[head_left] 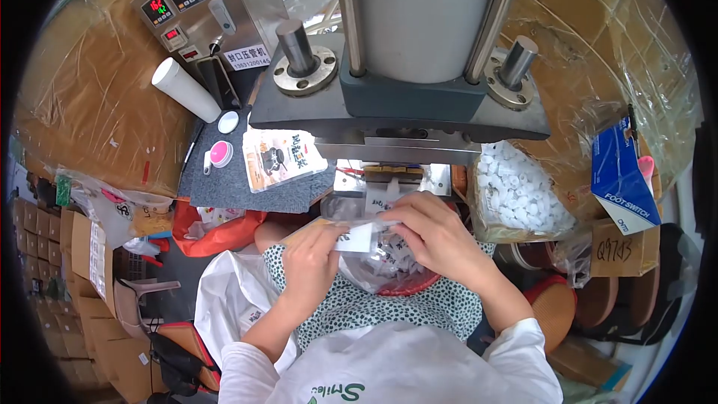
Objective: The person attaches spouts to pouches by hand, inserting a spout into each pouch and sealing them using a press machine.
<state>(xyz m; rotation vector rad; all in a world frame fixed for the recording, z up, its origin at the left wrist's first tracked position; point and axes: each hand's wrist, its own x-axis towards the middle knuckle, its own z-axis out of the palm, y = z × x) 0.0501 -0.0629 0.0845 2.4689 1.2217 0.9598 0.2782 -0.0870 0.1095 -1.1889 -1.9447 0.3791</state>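
Just below the press (419,22), my left hand (310,258) is closed on a flat white packet (356,239). Close to its right, my right hand (434,236) has its fingers pinched at the packet's right end; a small piece between them is too small to name. Beneath both hands, a red-rimmed basket (407,286) lined with clear plastic holds small printed packets (396,256). Another printed piece (378,198) lies in front of the metal block (393,173) under the press.
A bag of small white caps (520,191) stands right of the press. On the left are a printed pouch (280,161), a white tumbler (185,90), a pink-topped jar (221,152) and a control box (202,15). A blue box (621,172) is at the right.
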